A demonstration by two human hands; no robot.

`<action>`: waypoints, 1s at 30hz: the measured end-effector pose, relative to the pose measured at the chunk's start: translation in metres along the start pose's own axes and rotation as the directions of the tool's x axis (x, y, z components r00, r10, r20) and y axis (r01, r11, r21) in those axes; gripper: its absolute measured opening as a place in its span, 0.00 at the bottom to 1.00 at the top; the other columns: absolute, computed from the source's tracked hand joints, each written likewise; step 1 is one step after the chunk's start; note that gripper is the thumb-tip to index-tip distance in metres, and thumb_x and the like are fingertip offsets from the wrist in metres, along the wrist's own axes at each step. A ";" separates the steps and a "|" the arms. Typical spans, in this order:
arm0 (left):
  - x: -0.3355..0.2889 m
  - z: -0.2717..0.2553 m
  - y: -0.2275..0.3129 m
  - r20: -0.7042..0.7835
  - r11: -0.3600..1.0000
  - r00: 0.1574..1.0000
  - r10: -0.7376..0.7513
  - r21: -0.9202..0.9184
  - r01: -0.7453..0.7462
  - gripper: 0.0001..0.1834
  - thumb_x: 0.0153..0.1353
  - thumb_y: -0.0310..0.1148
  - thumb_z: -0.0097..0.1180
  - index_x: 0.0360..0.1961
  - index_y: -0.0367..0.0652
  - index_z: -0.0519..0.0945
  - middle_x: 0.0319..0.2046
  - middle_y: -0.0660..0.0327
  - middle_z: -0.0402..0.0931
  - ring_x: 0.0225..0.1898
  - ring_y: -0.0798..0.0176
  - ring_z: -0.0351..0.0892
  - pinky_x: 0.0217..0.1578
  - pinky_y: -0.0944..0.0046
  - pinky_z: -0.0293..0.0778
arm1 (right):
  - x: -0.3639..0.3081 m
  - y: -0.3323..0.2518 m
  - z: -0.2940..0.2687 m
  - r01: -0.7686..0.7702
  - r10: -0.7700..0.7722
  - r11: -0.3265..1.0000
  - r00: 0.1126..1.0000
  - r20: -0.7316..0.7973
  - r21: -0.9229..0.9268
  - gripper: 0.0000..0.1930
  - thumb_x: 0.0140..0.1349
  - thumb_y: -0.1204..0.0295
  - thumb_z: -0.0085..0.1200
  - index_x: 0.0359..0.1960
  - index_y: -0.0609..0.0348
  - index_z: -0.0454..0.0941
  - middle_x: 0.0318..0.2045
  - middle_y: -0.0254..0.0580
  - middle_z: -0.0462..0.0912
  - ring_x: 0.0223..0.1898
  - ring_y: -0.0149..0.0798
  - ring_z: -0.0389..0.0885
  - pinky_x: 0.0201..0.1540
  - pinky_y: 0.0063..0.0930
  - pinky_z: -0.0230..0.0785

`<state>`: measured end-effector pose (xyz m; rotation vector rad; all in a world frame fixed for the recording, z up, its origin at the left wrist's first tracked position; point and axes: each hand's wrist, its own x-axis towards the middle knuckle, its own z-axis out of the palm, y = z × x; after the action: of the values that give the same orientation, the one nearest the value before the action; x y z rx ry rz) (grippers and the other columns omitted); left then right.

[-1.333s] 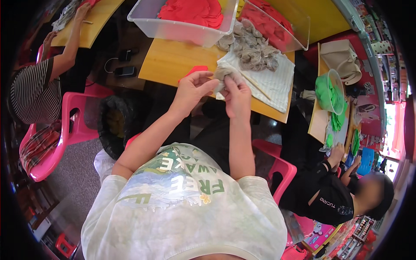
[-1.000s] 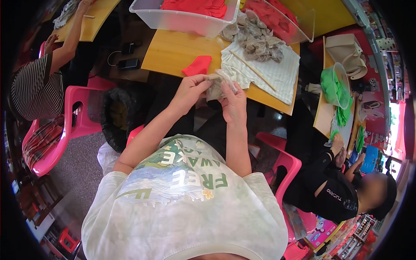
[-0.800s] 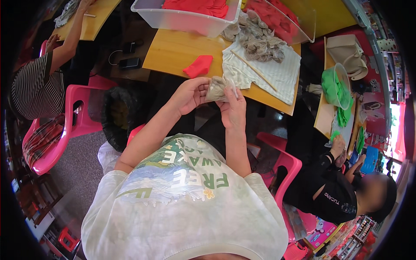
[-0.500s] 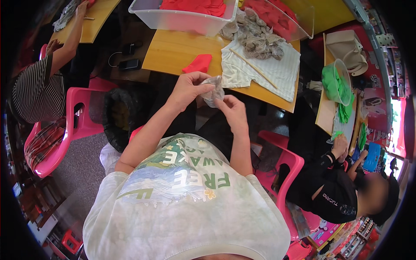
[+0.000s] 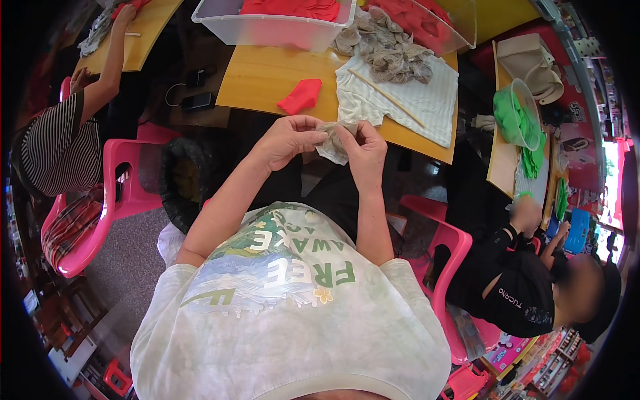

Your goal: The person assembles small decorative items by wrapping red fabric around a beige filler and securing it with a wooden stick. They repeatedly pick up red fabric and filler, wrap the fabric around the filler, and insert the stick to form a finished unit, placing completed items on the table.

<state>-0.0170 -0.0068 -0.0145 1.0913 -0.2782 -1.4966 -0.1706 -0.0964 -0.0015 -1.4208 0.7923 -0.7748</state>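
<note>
Between my two hands, over my lap just in front of the table edge, is a small grey-beige piece of thin, crumpled fabric (image 5: pixel 333 149). My left hand (image 5: pixel 287 142) pinches its left side between thumb and fingers. On the opposite side, my right hand (image 5: pixel 366 152) grips the fabric's upper right edge. A single red fabric piece (image 5: pixel 300 97) lies on the table's near edge beyond my left hand. Farther back, a heap of similar grey-brown fabric pieces (image 5: pixel 393 55) rests on a striped white cloth (image 5: pixel 430 100), with a thin wooden stick (image 5: pixel 388 100) lying across the cloth.
Behind the yellow-topped table's (image 5: pixel 263 75) bare front part stands a clear bin (image 5: pixel 273 35) of red pieces, with another at its right. A black-lined waste bin (image 5: pixel 183 180) is by my left side. Co-workers sit left and right, the right one near a tub of green pieces (image 5: pixel 513 120).
My right hand has moved up and its fingers now grip the fabric's upper edge. The fabric is more bunched between my hands. My view has shifted slightly.
</note>
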 end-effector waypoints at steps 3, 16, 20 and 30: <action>0.001 -0.003 0.001 0.042 0.972 0.997 0.069 -0.229 -0.057 0.13 0.53 0.23 0.63 0.41 0.40 0.78 0.35 0.64 0.78 0.37 0.71 0.78 0.40 0.72 0.74 | -0.003 -0.003 0.000 0.039 -0.044 0.988 0.999 -0.025 -0.151 0.06 0.56 0.75 0.61 0.30 0.66 0.77 0.21 0.27 0.76 0.24 0.17 0.67 0.26 0.14 0.61; 0.003 -0.004 -0.008 -0.042 0.982 0.998 0.051 -0.179 -0.058 0.10 0.62 0.30 0.56 0.43 0.39 0.77 0.36 0.63 0.78 0.37 0.73 0.78 0.39 0.71 0.75 | -0.007 -0.001 0.008 0.040 -0.054 0.977 0.997 -0.060 -0.210 0.08 0.60 0.76 0.57 0.40 0.67 0.79 0.26 0.23 0.76 0.27 0.16 0.68 0.30 0.11 0.61; 0.003 -0.001 -0.005 -0.059 0.974 0.990 0.132 -0.176 -0.140 0.07 0.63 0.30 0.55 0.41 0.41 0.77 0.36 0.65 0.78 0.36 0.73 0.78 0.37 0.72 0.74 | -0.005 0.003 0.008 -0.051 0.049 0.995 0.998 -0.029 -0.087 0.10 0.59 0.78 0.57 0.42 0.68 0.78 0.31 0.29 0.80 0.31 0.18 0.73 0.34 0.13 0.66; 0.008 -0.012 -0.020 0.058 0.939 0.998 -0.018 -0.343 0.037 0.13 0.61 0.29 0.56 0.47 0.40 0.75 0.41 0.63 0.79 0.41 0.68 0.80 0.42 0.67 0.76 | -0.005 0.014 0.005 -0.196 0.163 0.937 0.977 0.137 0.289 0.19 0.54 0.84 0.58 0.49 0.70 0.73 0.41 0.41 0.81 0.39 0.28 0.79 0.44 0.21 0.72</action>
<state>-0.0204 -0.0040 -0.0391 0.7775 -0.0334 -1.5320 -0.1692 -0.0893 -0.0158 -1.0910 0.6750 -0.6386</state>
